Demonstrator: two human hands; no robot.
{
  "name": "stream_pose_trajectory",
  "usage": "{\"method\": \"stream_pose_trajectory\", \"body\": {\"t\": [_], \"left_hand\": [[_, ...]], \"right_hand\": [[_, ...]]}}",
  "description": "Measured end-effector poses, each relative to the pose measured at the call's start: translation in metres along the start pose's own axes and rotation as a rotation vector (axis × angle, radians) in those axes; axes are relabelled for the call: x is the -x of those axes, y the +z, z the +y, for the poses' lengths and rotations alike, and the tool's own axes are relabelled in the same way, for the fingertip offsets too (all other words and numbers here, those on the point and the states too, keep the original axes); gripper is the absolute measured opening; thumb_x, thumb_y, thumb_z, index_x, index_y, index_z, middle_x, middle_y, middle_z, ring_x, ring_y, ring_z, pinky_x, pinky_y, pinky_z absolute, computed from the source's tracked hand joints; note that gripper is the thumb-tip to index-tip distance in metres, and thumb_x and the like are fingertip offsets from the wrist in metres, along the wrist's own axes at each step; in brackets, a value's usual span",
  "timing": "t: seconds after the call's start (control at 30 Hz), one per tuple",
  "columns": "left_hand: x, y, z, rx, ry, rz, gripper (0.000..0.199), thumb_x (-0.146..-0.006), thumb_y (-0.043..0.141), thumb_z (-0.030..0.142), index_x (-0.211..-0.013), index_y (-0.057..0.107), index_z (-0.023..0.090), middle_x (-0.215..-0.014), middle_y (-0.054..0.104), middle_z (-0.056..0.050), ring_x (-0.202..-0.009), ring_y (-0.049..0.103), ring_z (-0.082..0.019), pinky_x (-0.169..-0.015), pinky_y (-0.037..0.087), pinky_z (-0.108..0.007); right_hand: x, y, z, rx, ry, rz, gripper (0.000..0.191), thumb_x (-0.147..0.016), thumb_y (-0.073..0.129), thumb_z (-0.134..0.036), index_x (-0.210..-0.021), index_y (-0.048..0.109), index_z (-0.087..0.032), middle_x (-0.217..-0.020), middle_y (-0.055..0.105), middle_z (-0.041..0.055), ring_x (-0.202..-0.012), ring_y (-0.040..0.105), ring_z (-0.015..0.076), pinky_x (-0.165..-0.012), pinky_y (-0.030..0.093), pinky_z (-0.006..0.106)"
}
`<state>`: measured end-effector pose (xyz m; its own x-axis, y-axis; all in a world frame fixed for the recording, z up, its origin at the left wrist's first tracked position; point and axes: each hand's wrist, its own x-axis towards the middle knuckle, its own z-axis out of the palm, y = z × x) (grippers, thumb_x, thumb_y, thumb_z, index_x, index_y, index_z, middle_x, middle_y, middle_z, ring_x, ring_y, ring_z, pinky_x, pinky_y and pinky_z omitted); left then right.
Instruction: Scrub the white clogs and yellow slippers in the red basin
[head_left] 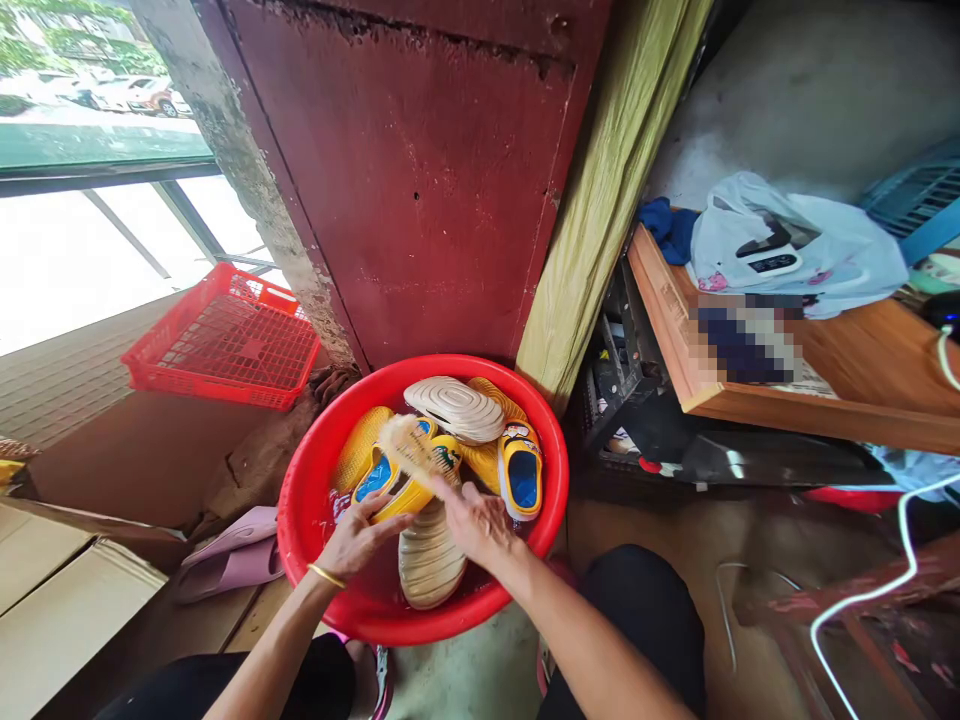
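From the head camera we're crouched over a red basin (pixel 300 500) full of footwear. Our left hand (pixel 358 538) is closed around the heel end of a yellow slipper (pixel 397 480), holding it up off the pile. Our right hand (pixel 480 520) has its fingers wrapped on the handle of a scrub brush (pixel 405 445), bristles resting on that same slipper, up and to the left of the hand.

Just below the right hand lies a beige slipper (pixel 429 560), sole up, and another beige one (pixel 454 408) sits above the brush. To the right of the right hand is a second yellow slipper (pixel 521 470).

Progress-wise, we'd guess it's mid-scrub on one of them, can't tell which of the others are clean yet. A pink slipper (pixel 232 560) sits outside the basin, left of the left hand, apparently not washed yet.
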<state>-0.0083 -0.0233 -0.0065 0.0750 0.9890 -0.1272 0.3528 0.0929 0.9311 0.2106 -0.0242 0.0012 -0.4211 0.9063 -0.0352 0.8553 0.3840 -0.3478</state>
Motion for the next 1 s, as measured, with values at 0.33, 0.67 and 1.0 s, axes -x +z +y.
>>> {"method": "stream_pose_trajectory", "body": {"t": [0.33,0.67,1.0], "left_hand": [[0.005,-0.004,-0.01,0.361,-0.203,0.006,0.043,-0.058,0.085,0.045,-0.091,0.08,0.017,-0.085,0.078,-0.009,-0.089,0.07,-0.03,-0.081,0.056,-0.04],[-0.005,-0.007,-0.044,-0.173,-0.07,-0.046,0.025,-0.057,0.072,0.028,-0.081,0.077,0.025,-0.103,0.078,-0.008,-0.107,0.067,-0.035,-0.099,0.052,-0.046],[-0.006,0.022,-0.048,-1.095,-0.127,-0.092,0.058,-0.08,0.047,0.004,-0.135,0.063,0.018,-0.152,0.051,-0.019,-0.137,0.054,-0.034,-0.109,0.044,-0.048]], "right_hand": [[0.006,0.004,-0.011,-0.008,-0.109,0.007,0.065,-0.099,0.04,-0.022,-0.161,0.028,-0.037,-0.109,0.071,0.0108,-0.084,0.071,0.0252,-0.074,0.057,0.034],[-0.017,-0.001,0.035,-0.008,0.171,0.03,0.058,-0.102,0.039,-0.022,-0.159,0.036,-0.029,-0.111,0.075,0.0103,-0.098,0.071,0.0242,-0.086,0.054,0.034],[0.036,-0.01,-0.007,0.167,-0.035,-0.134,0.063,-0.094,0.044,-0.014,-0.155,0.042,-0.03,-0.102,0.074,0.0131,-0.091,0.069,0.0273,-0.08,0.051,0.037]]}}
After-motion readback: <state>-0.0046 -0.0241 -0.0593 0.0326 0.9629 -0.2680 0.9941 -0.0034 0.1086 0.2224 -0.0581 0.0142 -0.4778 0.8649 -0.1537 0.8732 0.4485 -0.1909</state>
